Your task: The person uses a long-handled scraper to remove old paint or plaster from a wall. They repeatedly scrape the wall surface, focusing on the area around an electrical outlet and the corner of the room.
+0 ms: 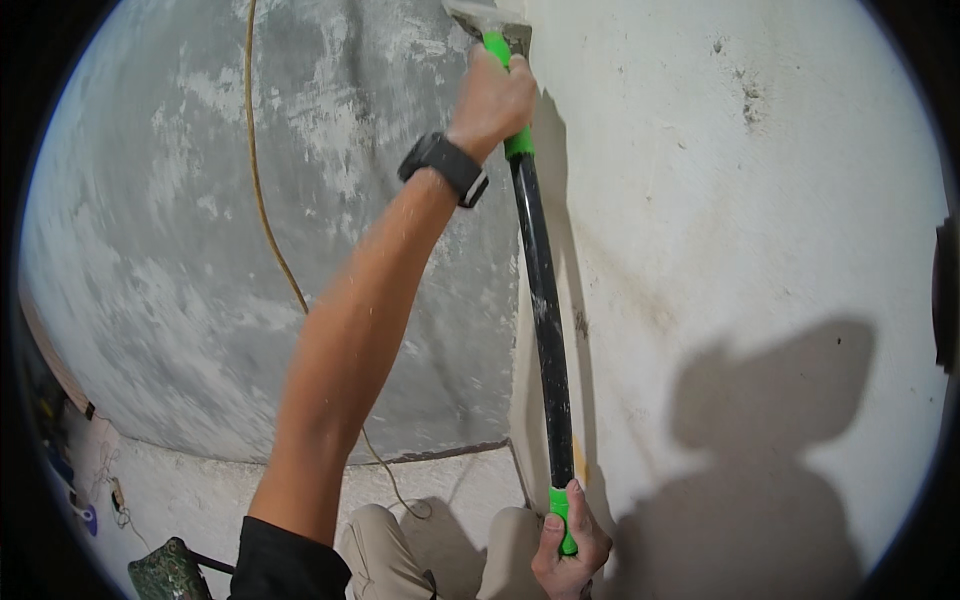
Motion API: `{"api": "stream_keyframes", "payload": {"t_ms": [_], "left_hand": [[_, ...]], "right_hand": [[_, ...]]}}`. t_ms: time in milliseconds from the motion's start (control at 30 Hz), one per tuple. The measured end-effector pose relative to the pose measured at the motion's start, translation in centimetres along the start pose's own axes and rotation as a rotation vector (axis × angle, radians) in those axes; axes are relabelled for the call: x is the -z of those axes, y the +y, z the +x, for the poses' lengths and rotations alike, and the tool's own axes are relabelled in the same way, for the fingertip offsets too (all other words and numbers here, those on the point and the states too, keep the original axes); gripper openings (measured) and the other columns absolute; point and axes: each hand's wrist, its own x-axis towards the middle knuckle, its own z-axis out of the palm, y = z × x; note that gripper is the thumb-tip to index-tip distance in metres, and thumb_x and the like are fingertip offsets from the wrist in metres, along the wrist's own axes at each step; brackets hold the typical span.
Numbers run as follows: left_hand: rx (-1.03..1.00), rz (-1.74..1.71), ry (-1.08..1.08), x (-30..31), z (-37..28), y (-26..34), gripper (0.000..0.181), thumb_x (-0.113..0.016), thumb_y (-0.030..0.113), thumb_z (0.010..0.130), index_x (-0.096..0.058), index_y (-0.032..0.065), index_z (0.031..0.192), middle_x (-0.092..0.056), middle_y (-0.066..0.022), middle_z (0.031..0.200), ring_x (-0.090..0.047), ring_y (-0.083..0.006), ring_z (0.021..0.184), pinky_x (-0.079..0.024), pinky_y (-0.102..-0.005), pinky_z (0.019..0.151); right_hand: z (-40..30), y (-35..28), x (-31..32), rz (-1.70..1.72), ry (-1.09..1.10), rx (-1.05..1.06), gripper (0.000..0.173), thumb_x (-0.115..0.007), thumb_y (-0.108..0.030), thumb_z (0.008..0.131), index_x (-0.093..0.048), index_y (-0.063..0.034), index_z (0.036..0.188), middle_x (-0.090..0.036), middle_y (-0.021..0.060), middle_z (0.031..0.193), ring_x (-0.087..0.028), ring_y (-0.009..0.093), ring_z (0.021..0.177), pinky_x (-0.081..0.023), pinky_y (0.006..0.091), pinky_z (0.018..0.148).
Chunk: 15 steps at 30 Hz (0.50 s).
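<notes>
A long-handled scraper with a black pole (544,300) and green grips runs from the top to the bottom of the view, beside the corner of two walls. My left hand (499,97), below its wide metal head (510,30), is closed around the upper green grip. A dark watch (444,169) is on that wrist. Low in the view, my right hand (574,544) holds the lower green grip (564,517) at the pole's end. The head lies close to the corner, at the edge of a grey wall (420,315) with patchy white marks; whether it touches is unclear.
A pale wall (712,210) with small pits fills the right and carries shadows. A yellowish cable (262,210) hangs before the grey wall, reaching the floor (187,480) near my knees. At lower left are a camouflage-patterned stool seat (169,574) and thin wires.
</notes>
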Motion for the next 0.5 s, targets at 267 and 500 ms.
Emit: {"api": "stream_keyframes", "payload": {"t_ms": [267, 500], "left_hand": [[0.117, 0.003, 0.002, 0.1, -1.7, -0.8, 0.047, -0.047, 0.024, 0.097, -0.039, -0.0158, 0.120, -0.064, -0.0316, 0.094, -0.067, -0.0435, 0.090, -0.052, -0.0484, 0.083], [0.106, 0.017, 0.002, 0.2, -2.0, 0.4, 0.053, -0.048, 0.024, 0.095, -0.035, -0.0190, 0.122, -0.063, -0.0369, 0.100, -0.066, -0.0465, 0.094, -0.053, -0.0484, 0.082]], "right_hand": [[-1.9, -1.6, -0.2, -0.033, 0.079, 0.038, 0.036, -0.057, -0.002, 0.095, -0.056, 0.0080, 0.130, -0.069, 0.0257, 0.108, -0.072, 0.032, 0.091, -0.056, 0.0353, 0.077], [-2.1, -2.7, 1.3, -0.163, 0.045, 0.171, 0.036, -0.057, -0.004, 0.097, -0.056, 0.0099, 0.130, -0.068, 0.0263, 0.112, -0.072, 0.031, 0.089, -0.057, 0.0356, 0.076]]}}
